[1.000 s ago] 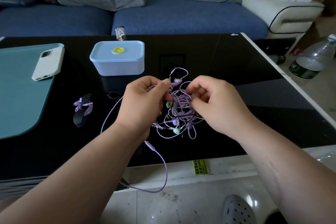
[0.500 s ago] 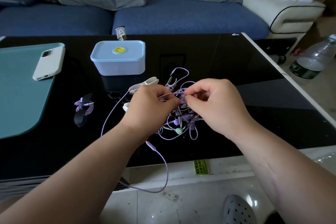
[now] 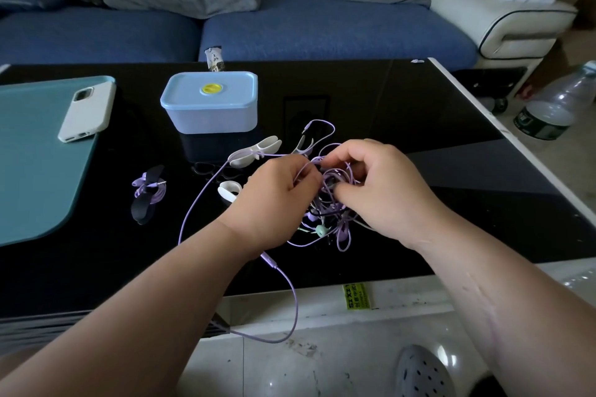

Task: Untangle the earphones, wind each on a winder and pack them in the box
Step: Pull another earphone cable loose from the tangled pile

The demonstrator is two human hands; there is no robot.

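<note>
The earphones [image 3: 342, 235], a knot of thin, glossy lilac cord with a mint bud among the loops, sit on the slick black glass table [image 3: 435, 145] directly under both sets of fingertips. The left hand [image 3: 274, 200] curls, pinching one strand. The right hand [image 3: 383, 193] pinches into the knot's top, seemingly on another strand. A smooth white winder [image 3: 254, 151] lies just beyond the left knuckles, and the matte blue, round-cornered box [image 3: 211, 103] lies farther beyond.

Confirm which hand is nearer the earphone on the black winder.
Left. The left hand is right of the wound earphone, apart; the right hand lies farther right, at the tangle.
</note>
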